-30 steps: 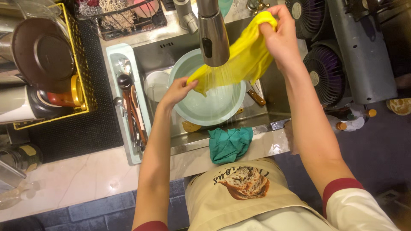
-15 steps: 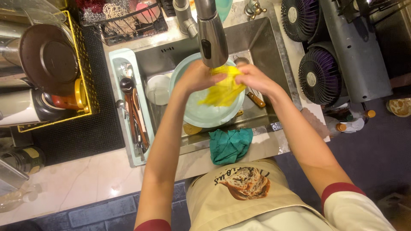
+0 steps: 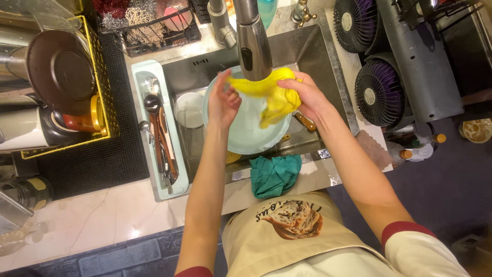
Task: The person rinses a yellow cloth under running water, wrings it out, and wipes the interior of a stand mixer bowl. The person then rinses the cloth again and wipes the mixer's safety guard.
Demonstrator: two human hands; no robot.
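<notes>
Probably home kitchen: sink [image 3: 328, 66], faucet [image 3: 253, 41].

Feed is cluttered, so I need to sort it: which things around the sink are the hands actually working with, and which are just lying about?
In hand:
left hand and right hand, both gripping the yellow cloth
pale green plate under it, in the sink

Lying about:
teal cloth on the sink edge
utensil tray
white cup
two fans

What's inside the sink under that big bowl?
Under the pale green bowl in the sink peek a yellow thing and a brown handle. The bowl covers whatever else is there.
</notes>
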